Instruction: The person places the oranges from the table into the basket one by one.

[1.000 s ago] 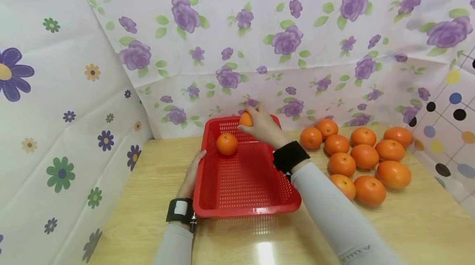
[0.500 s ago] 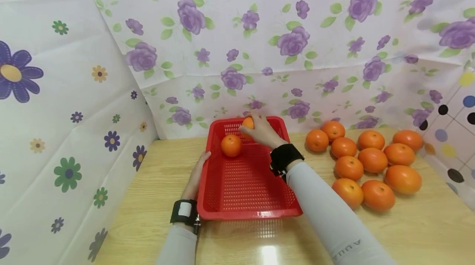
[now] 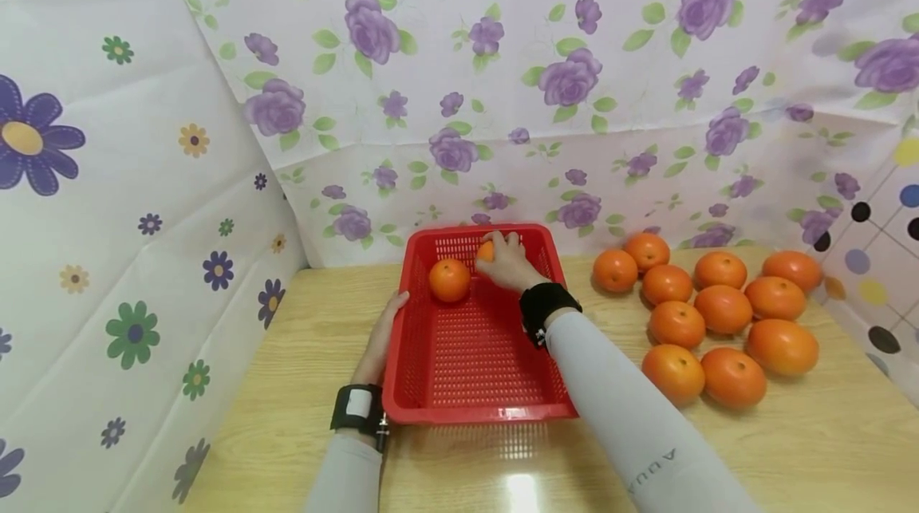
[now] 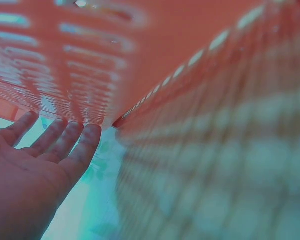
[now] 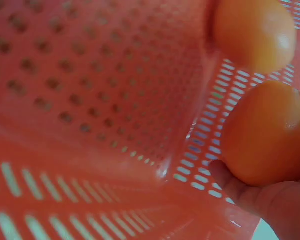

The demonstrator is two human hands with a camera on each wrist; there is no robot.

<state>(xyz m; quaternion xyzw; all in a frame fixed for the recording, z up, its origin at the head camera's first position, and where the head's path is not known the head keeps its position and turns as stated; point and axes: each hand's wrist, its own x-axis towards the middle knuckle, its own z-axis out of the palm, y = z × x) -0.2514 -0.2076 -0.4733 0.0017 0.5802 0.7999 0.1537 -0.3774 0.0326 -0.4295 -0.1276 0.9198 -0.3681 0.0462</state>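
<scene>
Right grip [image 3: 508, 264] is holding an orange [image 3: 485, 252] in the basket's [image 3: 481, 416] far end, straight-fingered left grip [image 3: 380, 333] touching its side; placing is likely demanding gentle lowering

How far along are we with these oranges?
Early, it seems. Done: one orange rests in the red basket. In hand: the right hand grips a second orange inside the basket; the left hand touches the basket's side. Apparently left: eleven oranges visible on the table.
</scene>
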